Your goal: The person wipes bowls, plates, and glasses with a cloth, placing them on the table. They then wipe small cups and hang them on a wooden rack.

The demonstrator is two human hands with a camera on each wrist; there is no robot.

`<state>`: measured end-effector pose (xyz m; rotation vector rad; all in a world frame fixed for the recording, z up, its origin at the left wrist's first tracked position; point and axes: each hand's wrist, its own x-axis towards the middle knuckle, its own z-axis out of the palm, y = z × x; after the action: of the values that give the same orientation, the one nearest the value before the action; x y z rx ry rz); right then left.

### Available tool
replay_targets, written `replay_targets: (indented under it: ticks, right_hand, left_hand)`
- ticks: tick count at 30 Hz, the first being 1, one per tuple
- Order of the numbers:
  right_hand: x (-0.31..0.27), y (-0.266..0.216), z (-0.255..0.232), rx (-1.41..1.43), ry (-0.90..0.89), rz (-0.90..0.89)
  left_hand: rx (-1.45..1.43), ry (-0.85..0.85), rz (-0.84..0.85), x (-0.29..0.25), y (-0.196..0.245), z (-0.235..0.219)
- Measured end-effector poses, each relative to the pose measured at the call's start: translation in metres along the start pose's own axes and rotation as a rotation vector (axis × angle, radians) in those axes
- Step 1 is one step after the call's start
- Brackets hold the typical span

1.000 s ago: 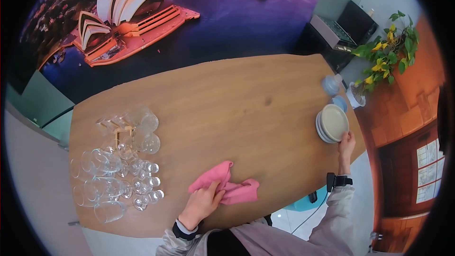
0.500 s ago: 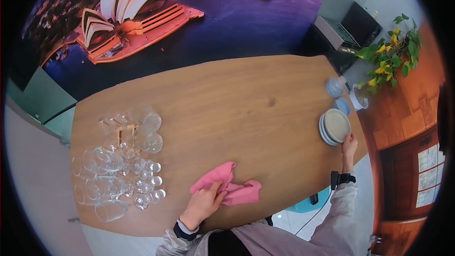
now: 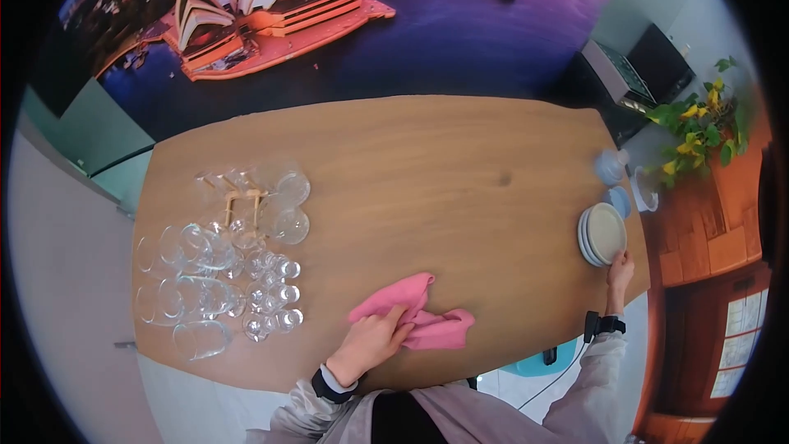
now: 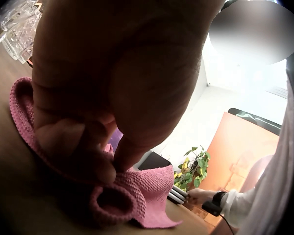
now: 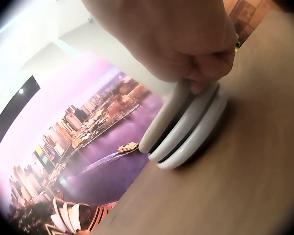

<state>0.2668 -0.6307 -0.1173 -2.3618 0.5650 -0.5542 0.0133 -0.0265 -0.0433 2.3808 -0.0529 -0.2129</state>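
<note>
A pink cloth (image 3: pixel 444 327) lies bunched near the table's front edge. My left hand (image 3: pixel 374 345) grips its middle, the thumb and fingers curled into the folds in the left wrist view. Off to the right stands a small stack of plates, a cream plate (image 3: pixel 607 233) on top and white plates (image 5: pixel 186 147) beneath. My right hand (image 3: pixel 620 273) pinches the top plate's near rim. In the right wrist view, a dark gap shows between the cream plate and the white one below, and the fingertips are right at the rims.
Stemmed glasses (image 3: pixel 197 296) and small glasses (image 3: pixel 288 293) crowd the table's left side, with a wooden rack (image 3: pixel 230 205) among them. Behind the plates sit a blue bowl (image 3: pixel 616 201) and a blue lidded container (image 3: pixel 610 166). A potted plant (image 3: pixel 703 127) stands beyond the right edge.
The head view has shifted, so the table and everything on it appear farther right. Both hands keep their holds on the cloth and the plate.
</note>
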Motion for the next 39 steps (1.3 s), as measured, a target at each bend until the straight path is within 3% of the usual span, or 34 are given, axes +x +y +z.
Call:
replay_targets:
  ticks: [3,5,8,10,11,13,14,16,17,19,21,23,25,27,28,30,33,35,39]
  right_hand:
    - [-0.004,-0.006,-0.003,-0.055,0.018,-0.040]
    - [0.012,0.018,0.001,-0.060,-0.024,-0.006]
    - [0.010,0.013,-0.004,-0.065,-0.085,0.041]
    - [-0.006,-0.007,-0.014,-0.278,0.154,-0.108]
    - [-0.016,-0.024,-0.021,-0.272,0.141,-0.121]
    - [-0.042,-0.059,-0.031,-0.203,0.402,-0.207]
    - [-0.054,-0.077,-0.034,-0.195,0.380,-0.215]
    - [-0.081,-0.106,-0.031,0.093,0.101,-0.227]
    - [-0.100,-0.120,-0.022,0.098,0.088,-0.226]
    - [-0.143,-0.158,-0.003,0.107,-0.133,-0.335]
    - [-0.210,-0.228,0.008,0.222,-0.292,-0.397]
    - [-0.264,-0.282,0.013,0.095,-0.513,-0.436]
    - [-0.304,-0.312,0.019,0.125,-0.745,-0.602]
    - [-0.332,-0.319,0.037,0.274,-0.860,-0.834]
    - [-0.344,-0.324,0.042,0.277,-0.863,-0.836]
    - [-0.362,-0.332,0.048,0.201,-0.930,-1.128]
    - [-0.372,-0.333,0.050,0.050,-1.072,-1.232]
    - [-0.373,-0.331,0.053,0.064,-1.042,-1.235]
    - [-0.376,-0.323,0.060,0.079,-1.012,-1.211]
  left_hand:
    - [-0.046,-0.022,-0.031,0.000,0.002,-0.002]
    - [-0.029,0.000,0.002,0.000,-0.005,0.005]
    - [-0.028,0.001,0.004,-0.003,-0.007,0.006]
    - [-0.034,-0.022,-0.021,-0.005,-0.004,0.002]
    - [-0.039,-0.048,-0.039,-0.006,-0.004,-0.001]
    - [-0.064,-0.037,-0.049,-0.009,-0.006,-0.001]
    - [-0.084,-0.040,-0.039,-0.012,-0.008,-0.002]
    - [-0.092,-0.051,-0.069,-0.014,-0.005,-0.007]
    - [-0.102,-0.070,-0.073,-0.016,-0.004,-0.009]
    - [-0.125,-0.068,-0.081,-0.019,-0.005,-0.012]
    - [-0.151,-0.066,-0.082,-0.023,-0.006,-0.013]
    - [-0.092,0.038,-0.053,-0.030,-0.010,-0.012]
    - [-0.107,0.073,-0.061,-0.037,-0.014,-0.015]
    - [-0.122,0.107,-0.071,-0.046,-0.020,-0.016]
    - [-0.125,0.162,-0.061,-0.051,-0.024,-0.014]
    - [-0.129,0.217,-0.050,-0.057,-0.030,-0.017]
    - [-0.128,0.185,-0.141,-0.061,-0.031,-0.025]
    - [-0.114,0.411,-0.067,-0.054,-0.030,-0.035]
    - [-0.112,0.532,-0.182,-0.023,-0.025,-0.068]
